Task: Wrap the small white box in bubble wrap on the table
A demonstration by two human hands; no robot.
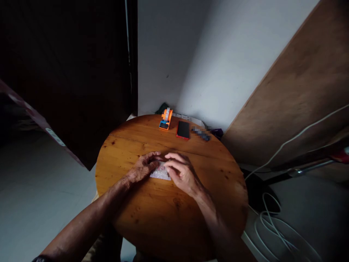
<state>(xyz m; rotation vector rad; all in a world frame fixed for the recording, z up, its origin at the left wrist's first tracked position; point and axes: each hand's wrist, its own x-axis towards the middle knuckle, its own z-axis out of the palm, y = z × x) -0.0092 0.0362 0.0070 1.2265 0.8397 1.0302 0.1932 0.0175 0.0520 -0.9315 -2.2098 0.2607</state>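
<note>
A small packet of clear, crinkled plastic, like bubble wrap (pixel 160 174), lies flat on the round wooden table (pixel 174 211) between my hands. Something reddish shows faintly through it, too blurred to name. My left hand (pixel 143 168) rests at its left side, thumb on the plastic and fingers curled round the far edge. Over the right side hovers my right hand (pixel 184 174), its fingers bent and spread apart. Whether its fingertips touch the plastic is hard to tell.
Toward the back of the table stand an orange tape dispenser (pixel 165 118), a red-edged phone (pixel 183 130) and a blurred-out dark object (pixel 201 134). Printed paper (pixel 188 118) lies by the wall. A white cable (pixel 275 225) coils on the floor at right.
</note>
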